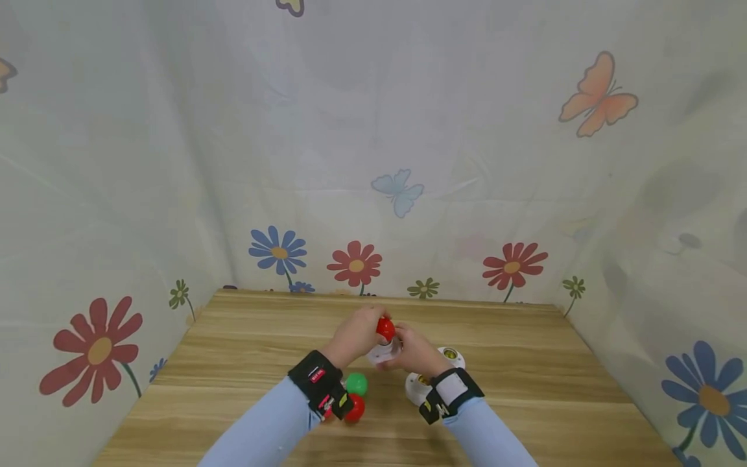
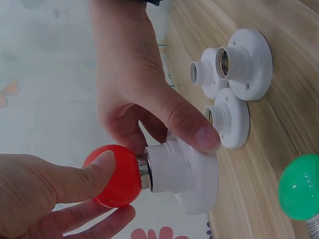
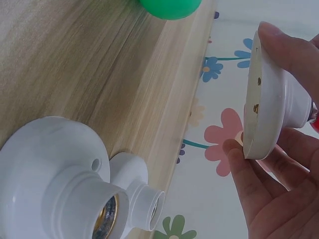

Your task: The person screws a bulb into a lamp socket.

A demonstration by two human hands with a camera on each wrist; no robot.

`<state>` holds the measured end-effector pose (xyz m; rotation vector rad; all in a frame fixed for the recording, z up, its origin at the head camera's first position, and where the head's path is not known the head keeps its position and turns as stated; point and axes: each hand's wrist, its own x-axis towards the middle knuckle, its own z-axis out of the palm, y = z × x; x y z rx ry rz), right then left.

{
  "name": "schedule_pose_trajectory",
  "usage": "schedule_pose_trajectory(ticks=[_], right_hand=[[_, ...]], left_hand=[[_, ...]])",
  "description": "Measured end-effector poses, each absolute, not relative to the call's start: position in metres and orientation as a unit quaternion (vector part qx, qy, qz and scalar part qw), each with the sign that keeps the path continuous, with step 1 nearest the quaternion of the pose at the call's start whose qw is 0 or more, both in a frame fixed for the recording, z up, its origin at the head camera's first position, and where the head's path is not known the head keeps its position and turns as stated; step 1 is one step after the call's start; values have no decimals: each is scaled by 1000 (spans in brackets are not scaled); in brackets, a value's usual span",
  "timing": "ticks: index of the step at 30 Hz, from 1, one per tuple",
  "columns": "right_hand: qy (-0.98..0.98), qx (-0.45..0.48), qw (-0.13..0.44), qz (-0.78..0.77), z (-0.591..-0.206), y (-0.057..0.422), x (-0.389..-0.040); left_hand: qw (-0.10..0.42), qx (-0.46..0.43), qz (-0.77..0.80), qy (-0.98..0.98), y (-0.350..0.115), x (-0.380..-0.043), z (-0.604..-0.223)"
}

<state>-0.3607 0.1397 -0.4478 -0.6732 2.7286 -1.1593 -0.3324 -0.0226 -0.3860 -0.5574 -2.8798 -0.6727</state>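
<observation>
1. Above the middle of the wooden table, a red bulb meets a white lamp socket, both held up in the hands; its metal base shows at the socket's mouth, though how far in it sits I cannot tell.
2. At the bulb, the left hand pinches the red globe between thumb and fingers.
3. At the socket, the right hand grips the round base by its rim, thumb and fingers on opposite sides, mouth upward.
4. Taking the held socket as the dial's centre in the head view, with twelve at the table's far edge, three more sockets stand close together between three and five o'clock, mouths up.
5. Between seven and eight o'clock lies a green bulb; near seven, just beside it, lies a second red bulb.
6. Further round toward eight, something red, perhaps another bulb, is mostly hidden by the left wrist's black strap.
7. Toward twelve, beyond the table, hangs a pale cloth printed with flowers and butterflies.
</observation>
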Motion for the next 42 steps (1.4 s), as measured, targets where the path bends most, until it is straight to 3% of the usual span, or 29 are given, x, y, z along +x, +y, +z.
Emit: schedule_pose_trajectory(ticks=[8,17,26,31,42], right_hand=[[898,-234,38,-370,-448,141,-359],[892,-241,35,-381,-445,139,-356],[893,-228,42,-386,-445,138,-356],[894,-233,39,-381,-445,138,-356],[897,-232,44,-374,-445,137,-355]], left_hand=[[45,-184,-245,-951,-23,-330,-381],[132,-134,-130,-973,-19,-327,-387],[151,-143,-111,-972,-20,-328,-393],[137,-148,-128,-971,-20,-328,-393],[44,-201,-251,-946,-25,-327,-381]])
